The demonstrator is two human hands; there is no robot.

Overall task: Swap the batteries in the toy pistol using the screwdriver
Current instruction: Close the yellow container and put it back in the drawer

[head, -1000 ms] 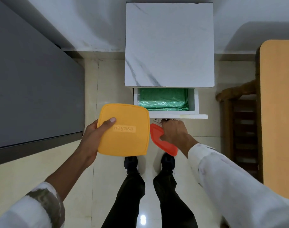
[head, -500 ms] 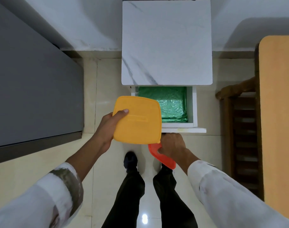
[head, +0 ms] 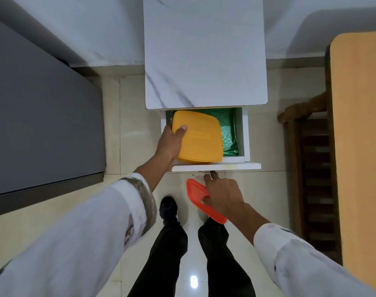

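Left hand [head: 170,142] grips a yellow box [head: 201,138] over the open drawer [head: 246,133]; right hand [head: 222,194], nearer, fingers curled, holds a red lid [head: 195,191].

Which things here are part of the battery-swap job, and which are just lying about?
In use: left hand holding yellow box over the open drawer; right hand gripping red container. Not in view: pistol, screwdriver, batteries.
Lying about: white cabinet top, grey surface, wooden chair, orange table.

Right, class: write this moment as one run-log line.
left hand: grips yellow container over open drawer | right hand: holds red lid below drawer front | toy pistol, screwdriver: not seen
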